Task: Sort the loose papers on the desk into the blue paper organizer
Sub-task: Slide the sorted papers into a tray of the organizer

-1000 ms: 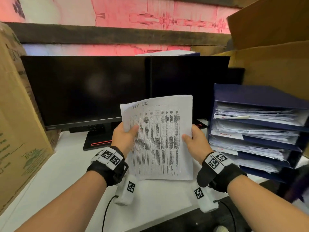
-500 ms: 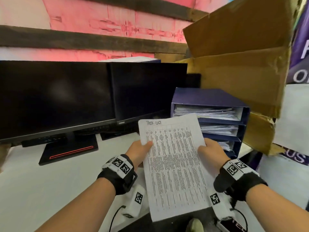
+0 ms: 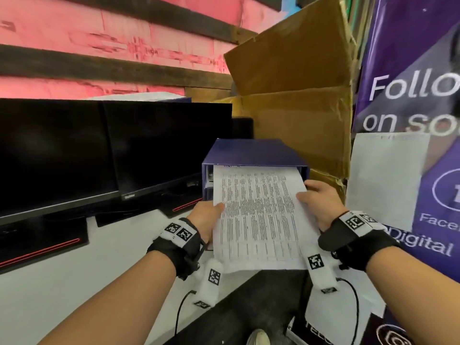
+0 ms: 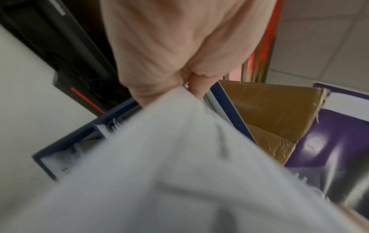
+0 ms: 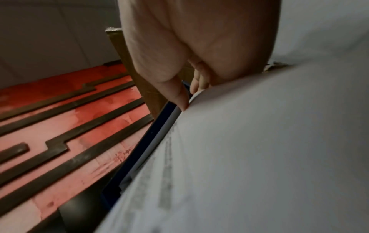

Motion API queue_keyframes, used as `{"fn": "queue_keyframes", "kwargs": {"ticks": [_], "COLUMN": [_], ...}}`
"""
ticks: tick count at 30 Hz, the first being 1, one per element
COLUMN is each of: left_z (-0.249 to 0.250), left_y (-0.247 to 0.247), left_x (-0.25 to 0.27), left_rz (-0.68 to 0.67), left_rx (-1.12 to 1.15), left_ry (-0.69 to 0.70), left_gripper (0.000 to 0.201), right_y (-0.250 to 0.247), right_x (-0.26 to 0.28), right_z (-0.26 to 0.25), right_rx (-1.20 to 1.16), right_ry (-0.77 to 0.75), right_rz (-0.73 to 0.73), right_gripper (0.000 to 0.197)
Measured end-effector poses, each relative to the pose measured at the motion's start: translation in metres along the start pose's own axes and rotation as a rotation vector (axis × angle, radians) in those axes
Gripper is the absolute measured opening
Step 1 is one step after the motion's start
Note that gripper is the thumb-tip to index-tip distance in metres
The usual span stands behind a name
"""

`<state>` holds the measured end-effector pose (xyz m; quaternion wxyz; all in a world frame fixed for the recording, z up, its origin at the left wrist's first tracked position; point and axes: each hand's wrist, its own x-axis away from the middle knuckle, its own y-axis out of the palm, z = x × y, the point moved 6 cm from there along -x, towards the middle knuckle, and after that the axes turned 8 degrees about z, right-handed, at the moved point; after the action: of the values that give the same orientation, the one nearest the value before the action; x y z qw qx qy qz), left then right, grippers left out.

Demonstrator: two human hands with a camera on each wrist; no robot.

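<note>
While both hands point(image 3: 206, 220) point(image 3: 321, 205) pinch paper point(image 3: 258, 220) | top edge inside organizer point(image 3: 251, 153) | 1 sheet

My head camera looks forward and down over both my forearms at the white desk point(image 3: 49, 277) and the dark-blue tiered paper organizer point(image 3: 251, 153). My left wrist camera sits tight under my left hand point(image 4: 169, 52), facing along it towards the same organizer point(image 4: 66, 141). My right wrist camera, equally close, looks past my right hand point(image 5: 189, 47) along the organizer's edge point(image 5: 139, 151) to the red slatted wall point(image 5: 60, 126).
</note>
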<state>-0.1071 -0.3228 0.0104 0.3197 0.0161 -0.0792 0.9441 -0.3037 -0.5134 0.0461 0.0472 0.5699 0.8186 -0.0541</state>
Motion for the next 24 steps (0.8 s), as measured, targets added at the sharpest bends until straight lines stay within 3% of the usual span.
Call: {"fn": "queue_keyframes", "kwargs": {"ticks": [3, 5, 7, 11, 15, 17, 21, 24], "left_z": [0.013, 0.023, 0.034, 0.051, 0.045, 0.043, 0.053, 0.06], "left_y": [-0.001, -0.006, -0.009, -0.009, 0.001, 0.001, 0.006, 0.015], "left_x": [-0.023, -0.035, -0.043, -0.042, -0.011, 0.0, -0.003, -0.008], "left_rz": [0.078, 0.138, 0.2, 0.264, 0.001, -0.052, -0.029, -0.013], "left_rx": [-0.053, -0.002, 0.04, 0.129, 0.158, 0.183, 0.429, 0.59], "left_ry": [0.054, 0.044, 0.036, 0.057, -0.058, -0.075, -0.058, -0.08], "left_gripper": [0.036, 0.037, 0.036, 0.046, 0.035, 0.036, 0.037, 0.041], "right_y": [-0.005, -0.004, -0.001, -0.002, 0.012, 0.021, 0.037, 0.037], "right_x": [0.005, 0.016, 0.028, 0.017, 0.003, 0.001, 0.006, 0.007], "right_z": [0.001, 0.005, 0.01, 0.005, -0.011, -0.017, -0.028, -0.022], "right_rx": [0.149, 0.176, 0.115, -0.047, -0.162, -0.265, -0.652, -0.682], "right_ry": [-0.005, -0.003, 0.065, 0.122, 0.162, 0.203, 0.215, 0.201], "right_rz": [-0.053, -0.185, -0.31, -0.181, 0.01, 0.046, -0.083, -0.157], "right_gripper": [0.024, 0.008, 0.007, 0.017, 0.012, 0.008, 0.019, 0.04]}}
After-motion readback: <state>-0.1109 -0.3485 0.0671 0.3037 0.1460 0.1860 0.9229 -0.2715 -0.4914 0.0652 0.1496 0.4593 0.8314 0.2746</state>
